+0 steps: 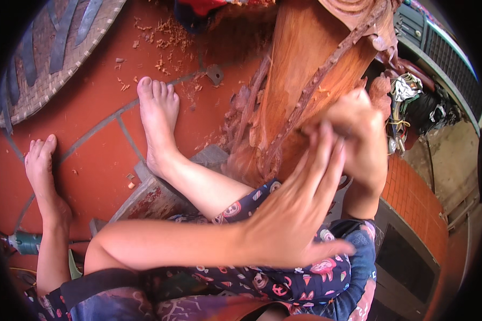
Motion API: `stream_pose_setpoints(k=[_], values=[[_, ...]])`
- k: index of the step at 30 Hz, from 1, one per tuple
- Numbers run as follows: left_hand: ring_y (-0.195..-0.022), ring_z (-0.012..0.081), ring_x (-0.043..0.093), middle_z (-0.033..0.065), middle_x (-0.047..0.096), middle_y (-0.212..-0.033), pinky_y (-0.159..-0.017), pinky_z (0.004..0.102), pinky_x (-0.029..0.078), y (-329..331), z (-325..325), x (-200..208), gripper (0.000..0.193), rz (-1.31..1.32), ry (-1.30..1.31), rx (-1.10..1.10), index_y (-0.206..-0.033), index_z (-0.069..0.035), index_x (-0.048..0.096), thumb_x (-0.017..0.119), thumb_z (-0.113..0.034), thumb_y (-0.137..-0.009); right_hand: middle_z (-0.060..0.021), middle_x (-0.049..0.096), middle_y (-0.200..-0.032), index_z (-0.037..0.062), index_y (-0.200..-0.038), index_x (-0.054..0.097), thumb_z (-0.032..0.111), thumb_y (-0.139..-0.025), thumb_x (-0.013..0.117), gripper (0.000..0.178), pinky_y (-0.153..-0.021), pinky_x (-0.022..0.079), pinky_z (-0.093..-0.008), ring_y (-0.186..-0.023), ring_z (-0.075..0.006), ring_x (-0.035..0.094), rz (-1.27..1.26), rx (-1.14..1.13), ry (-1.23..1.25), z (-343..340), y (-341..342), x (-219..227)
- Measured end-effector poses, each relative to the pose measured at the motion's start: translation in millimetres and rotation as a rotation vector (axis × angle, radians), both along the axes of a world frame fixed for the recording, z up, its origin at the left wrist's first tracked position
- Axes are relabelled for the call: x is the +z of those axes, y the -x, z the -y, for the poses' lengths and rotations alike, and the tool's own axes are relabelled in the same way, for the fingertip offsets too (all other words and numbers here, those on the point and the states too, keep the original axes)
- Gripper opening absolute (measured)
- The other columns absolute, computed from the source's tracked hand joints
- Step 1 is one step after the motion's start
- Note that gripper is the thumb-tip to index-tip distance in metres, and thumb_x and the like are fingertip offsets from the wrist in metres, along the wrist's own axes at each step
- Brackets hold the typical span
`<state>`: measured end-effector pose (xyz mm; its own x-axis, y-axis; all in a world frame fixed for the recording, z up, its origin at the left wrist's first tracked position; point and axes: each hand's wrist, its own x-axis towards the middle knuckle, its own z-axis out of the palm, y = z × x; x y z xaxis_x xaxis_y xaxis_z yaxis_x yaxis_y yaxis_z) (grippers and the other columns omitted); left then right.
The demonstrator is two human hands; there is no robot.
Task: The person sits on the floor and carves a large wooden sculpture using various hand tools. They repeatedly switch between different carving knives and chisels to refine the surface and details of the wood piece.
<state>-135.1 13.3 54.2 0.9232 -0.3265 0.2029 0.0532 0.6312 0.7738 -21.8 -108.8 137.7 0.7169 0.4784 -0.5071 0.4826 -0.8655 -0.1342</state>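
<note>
A large orange-brown wood carving (pixel 305 59), with a branch-like ridge and carved scrolls, stands in front of me at upper right. My left hand (pixel 289 214) stretches toward it, its fingers straight and close together, the thumb apart. Those fingertips meet my right hand (pixel 359 139), which is blurred by motion at the lower part of the carving. Its fingers are curled in, and whatever they may grip is hidden behind my left fingertips.
My bare feet (pixel 158 107) rest on red floor tiles (pixel 102 160) strewn with wood shavings (pixel 166 43). A round woven tray (pixel 43 59) with dark strips lies at upper left. Near my left foot is a green power tool (pixel 27 242). Tangled cables (pixel 399 112) lie right of the carving.
</note>
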Motion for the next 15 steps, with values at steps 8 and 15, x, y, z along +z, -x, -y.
stream_pose_setpoints(k=[8, 15], values=[[-0.147, 0.0659, 0.006, 0.0505, -0.001, -0.156, -0.123, 0.0595, 0.017, 8, 4, -3, 0.129, 0.018, -0.006, 0.003, -0.153, 0.021, 0.002, 0.074, -0.059, -0.082, -0.0046, 0.070, -0.070, 0.0053, -0.081, 0.076, 0.011, -0.070, 0.081, 0.013, -0.071, 0.041, -0.0370, -0.063, -0.0210, 0.059, -0.040, 0.023, 0.014, 9, 6, 0], [-0.146, 0.0667, 0.006, 0.0505, -0.001, -0.156, -0.123, 0.0604, 0.016, 11, 6, -7, 0.126, 0.023, 0.001, -0.018, -0.153, 0.021, 0.004, 0.074, -0.056, -0.083, -0.0013, 0.069, -0.069, 0.0070, -0.081, 0.075, 0.011, -0.074, 0.076, 0.008, -0.073, 0.040, -0.0346, -0.062, -0.0180, 0.059, -0.090, 0.141, -0.015, 2, 6, -1]])
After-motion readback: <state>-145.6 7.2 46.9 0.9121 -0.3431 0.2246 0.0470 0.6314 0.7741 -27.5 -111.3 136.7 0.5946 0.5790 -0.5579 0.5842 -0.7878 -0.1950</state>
